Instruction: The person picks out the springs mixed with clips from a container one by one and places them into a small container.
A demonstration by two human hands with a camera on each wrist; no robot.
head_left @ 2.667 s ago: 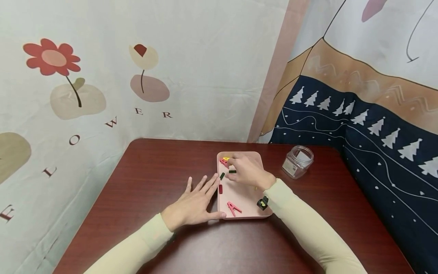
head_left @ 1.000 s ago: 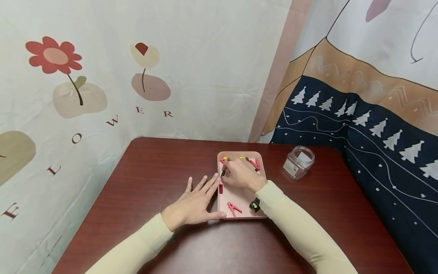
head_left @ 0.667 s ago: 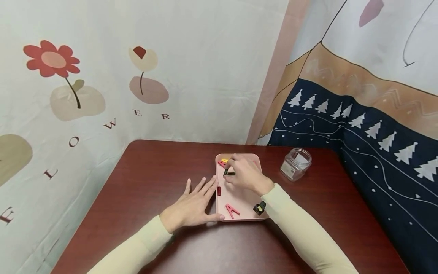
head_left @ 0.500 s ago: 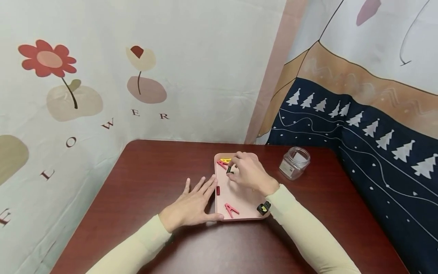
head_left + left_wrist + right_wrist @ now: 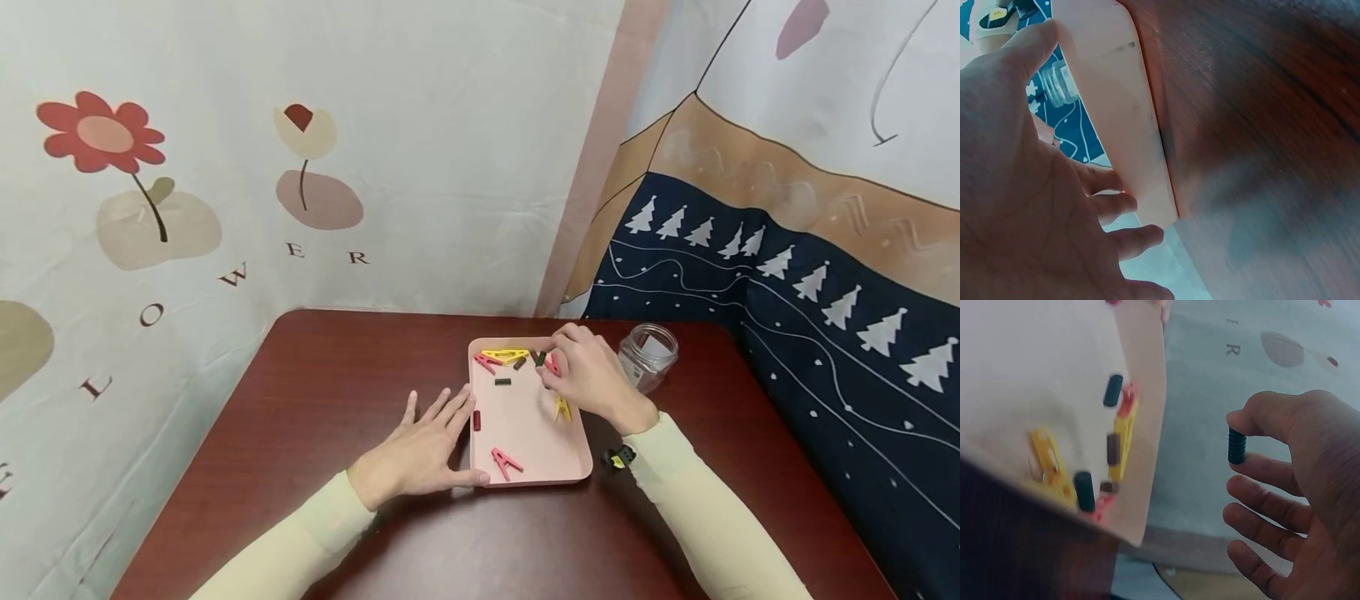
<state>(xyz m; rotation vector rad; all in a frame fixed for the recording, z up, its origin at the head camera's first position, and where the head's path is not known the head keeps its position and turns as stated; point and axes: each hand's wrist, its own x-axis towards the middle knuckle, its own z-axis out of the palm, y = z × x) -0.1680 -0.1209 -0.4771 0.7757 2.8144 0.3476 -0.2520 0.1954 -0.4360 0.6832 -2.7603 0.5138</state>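
In the right wrist view, my right hand (image 5: 1310, 475) pinches a dark green coil spring (image 5: 1237, 445) between thumb and index finger; the other fingers are loosely bent. The head view has this hand above the back right part of a pink tray (image 5: 532, 450). My left hand (image 5: 412, 454) lies with fingers spread at the tray's left side, thumb and fingertips touching its rim. Inside the tray are another green spring (image 5: 502, 382), a red spring (image 5: 476, 421), a brown spring (image 5: 520, 363), a pink clothespin (image 5: 506, 464) and yellow clothespins (image 5: 563, 408).
A clear open jar (image 5: 648, 358) stands right of the tray, partly behind my right hand. The reddish-brown table (image 5: 337, 375) meets a printed cloth (image 5: 442, 167) at the back. A small dark device (image 5: 619, 457) sits on my right wrist.
My right hand took hold of the green spring at the tray's left part, lifted it and carried it rightward to above the right rim. The left hand has stayed in place.
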